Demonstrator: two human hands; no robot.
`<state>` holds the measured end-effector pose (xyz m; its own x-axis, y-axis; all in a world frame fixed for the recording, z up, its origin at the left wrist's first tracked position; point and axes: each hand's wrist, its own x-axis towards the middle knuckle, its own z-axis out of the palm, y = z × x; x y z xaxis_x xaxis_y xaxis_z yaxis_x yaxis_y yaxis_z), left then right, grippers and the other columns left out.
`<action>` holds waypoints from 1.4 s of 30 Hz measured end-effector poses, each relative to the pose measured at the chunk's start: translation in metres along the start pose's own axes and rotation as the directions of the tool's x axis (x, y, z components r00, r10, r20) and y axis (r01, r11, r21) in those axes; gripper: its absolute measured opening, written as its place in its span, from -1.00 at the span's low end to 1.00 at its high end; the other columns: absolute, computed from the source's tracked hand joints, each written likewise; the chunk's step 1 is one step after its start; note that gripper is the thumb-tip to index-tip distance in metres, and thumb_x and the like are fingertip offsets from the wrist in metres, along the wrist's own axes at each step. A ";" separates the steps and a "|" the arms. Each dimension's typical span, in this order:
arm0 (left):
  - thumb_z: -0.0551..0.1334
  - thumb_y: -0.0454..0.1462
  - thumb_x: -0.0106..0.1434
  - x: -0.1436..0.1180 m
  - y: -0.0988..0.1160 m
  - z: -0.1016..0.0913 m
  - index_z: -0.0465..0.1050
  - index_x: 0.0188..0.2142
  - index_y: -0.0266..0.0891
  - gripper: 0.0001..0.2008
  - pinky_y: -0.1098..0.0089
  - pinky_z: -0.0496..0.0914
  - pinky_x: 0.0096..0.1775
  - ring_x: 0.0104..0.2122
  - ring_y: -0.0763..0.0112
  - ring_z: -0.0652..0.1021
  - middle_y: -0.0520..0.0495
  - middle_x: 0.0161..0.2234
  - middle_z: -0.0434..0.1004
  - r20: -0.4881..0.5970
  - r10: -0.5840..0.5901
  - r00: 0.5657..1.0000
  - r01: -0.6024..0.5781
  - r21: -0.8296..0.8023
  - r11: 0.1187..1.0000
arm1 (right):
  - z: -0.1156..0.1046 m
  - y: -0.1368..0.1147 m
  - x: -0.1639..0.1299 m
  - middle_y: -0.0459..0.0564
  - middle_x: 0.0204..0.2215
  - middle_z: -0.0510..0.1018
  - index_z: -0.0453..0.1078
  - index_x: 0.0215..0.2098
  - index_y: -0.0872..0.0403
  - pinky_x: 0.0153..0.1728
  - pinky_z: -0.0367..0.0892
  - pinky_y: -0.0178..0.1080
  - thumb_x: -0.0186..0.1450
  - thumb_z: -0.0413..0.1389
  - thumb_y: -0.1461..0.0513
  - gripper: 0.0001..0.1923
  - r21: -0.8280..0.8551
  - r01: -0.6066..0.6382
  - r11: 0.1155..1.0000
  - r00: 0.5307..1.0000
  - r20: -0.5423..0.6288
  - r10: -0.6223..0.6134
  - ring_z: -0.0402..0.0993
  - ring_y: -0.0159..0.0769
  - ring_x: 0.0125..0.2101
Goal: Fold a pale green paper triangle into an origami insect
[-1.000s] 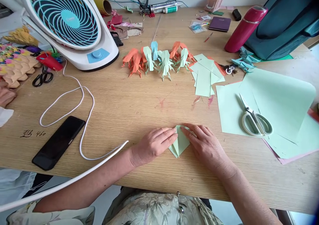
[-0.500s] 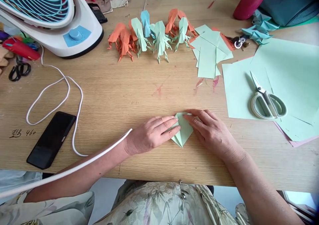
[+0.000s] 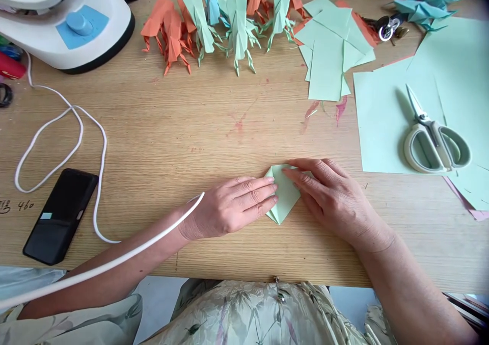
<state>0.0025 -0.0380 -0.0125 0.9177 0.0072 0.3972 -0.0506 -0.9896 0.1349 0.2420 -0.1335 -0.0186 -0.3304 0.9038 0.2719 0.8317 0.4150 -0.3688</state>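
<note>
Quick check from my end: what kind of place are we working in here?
Probably a home craft desk: a wooden table with finished origami figures, cut paper squares and scissors.

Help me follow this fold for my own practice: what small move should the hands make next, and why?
Probably run the right hand fingertips along the fold to crease it. Both hands lie flat on the small green folded paper, the left hand pinning its left side to the wooden table, so the flap looks placed but may not be sharpened.

Both hands press folded green paper, prob. flat.
</note>
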 end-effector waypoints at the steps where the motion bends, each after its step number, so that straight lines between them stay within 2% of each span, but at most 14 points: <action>1: 0.17 -0.41 0.37 0.000 0.000 0.000 0.46 0.00 -0.32 -0.76 0.21 0.50 0.08 0.14 0.19 0.49 -0.23 0.02 0.57 0.004 -0.003 1.000 0.003 -0.005 1.000 | 0.000 0.000 0.000 0.21 0.05 0.46 0.32 0.17 0.15 -0.05 0.39 -0.04 0.41 -0.02 0.38 -0.63 0.005 -0.001 1.000 1.000 0.000 0.001 0.42 -0.10 -0.06; 8: 0.18 -0.43 0.35 0.000 0.000 0.001 0.46 0.00 -0.38 -0.76 0.18 0.50 0.08 0.12 0.13 0.50 -0.28 0.02 0.57 0.013 -0.002 1.000 0.002 -0.012 1.000 | -0.001 -0.001 0.000 0.21 0.04 0.47 0.33 0.16 0.14 -0.05 0.39 -0.05 0.39 -0.02 0.41 -0.61 0.009 -0.003 1.000 1.000 0.001 0.003 0.43 -0.10 -0.05; 13: 0.17 -0.43 0.36 0.002 0.000 0.000 0.48 -0.01 -0.34 -0.77 0.19 0.50 0.08 0.12 0.17 0.50 -0.23 0.01 0.58 0.018 -0.006 1.000 0.006 0.004 1.000 | -0.001 0.000 -0.004 0.17 0.05 0.48 0.34 0.16 0.10 -0.07 0.38 -0.04 0.39 0.00 0.40 -0.61 -0.024 -0.006 1.000 1.000 -0.005 0.006 0.44 -0.11 -0.07; 19: 0.15 -0.43 0.37 0.004 0.000 -0.002 0.49 -0.03 -0.35 -0.78 0.21 0.51 0.06 0.09 0.20 0.52 -0.22 0.00 0.59 0.013 0.007 1.000 -0.007 0.018 1.000 | -0.009 -0.013 -0.018 0.15 0.11 0.48 0.35 0.14 0.10 0.18 0.21 0.07 0.37 0.04 0.42 -0.61 -0.058 0.018 0.998 0.999 -0.030 -0.019 0.43 -0.13 0.06; 24: 0.13 -0.44 0.38 0.004 0.000 -0.002 0.48 -0.05 -0.34 -0.78 0.23 0.49 0.09 0.10 0.22 0.51 -0.20 0.00 0.59 0.028 0.022 0.999 -0.023 0.037 0.999 | -0.009 -0.049 -0.045 0.14 0.02 0.56 0.42 0.05 0.13 0.05 0.31 0.01 0.33 0.06 0.46 -0.65 0.033 -0.013 0.999 0.997 -0.080 0.015 0.49 -0.15 -0.04; 28: 0.10 -0.43 0.40 0.003 0.000 -0.001 0.48 -0.04 -0.32 -0.77 0.24 0.48 0.09 0.11 0.24 0.51 -0.19 0.00 0.59 0.033 0.012 0.999 -0.014 0.040 0.999 | -0.001 -0.071 -0.061 0.19 0.02 0.55 0.40 0.08 0.20 0.03 0.32 0.03 0.31 0.03 0.48 -0.61 0.093 -0.030 0.995 0.999 -0.028 0.033 0.47 -0.11 -0.02; 32: 0.11 -0.43 0.39 0.002 0.001 0.000 0.47 -0.02 -0.32 -0.77 0.23 0.49 0.07 0.11 0.21 0.51 -0.20 0.00 0.58 0.040 0.010 0.999 -0.012 0.034 0.999 | 0.003 -0.074 -0.063 0.18 0.02 0.55 0.38 0.11 0.19 0.02 0.33 0.04 0.30 0.04 0.48 -0.58 0.105 -0.042 0.994 0.998 -0.039 0.047 0.47 -0.11 -0.04; 42: 0.10 -0.44 0.39 -0.001 0.000 0.001 0.48 -0.01 -0.28 -0.74 0.20 0.48 0.07 0.13 0.22 0.49 -0.21 0.05 0.55 0.055 0.024 0.998 -0.027 0.041 0.999 | 0.005 -0.075 -0.062 0.20 -0.03 0.55 0.36 0.11 0.18 -0.16 0.36 -0.03 0.30 0.07 0.50 -0.58 0.070 -0.012 0.997 0.994 -0.107 0.020 0.47 -0.12 -0.14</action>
<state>0.0026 -0.0378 -0.0140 0.9365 -0.0248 0.3499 -0.0588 -0.9945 0.0871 0.1978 -0.2205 -0.0119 -0.2642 0.8956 0.3578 0.8023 0.4100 -0.4338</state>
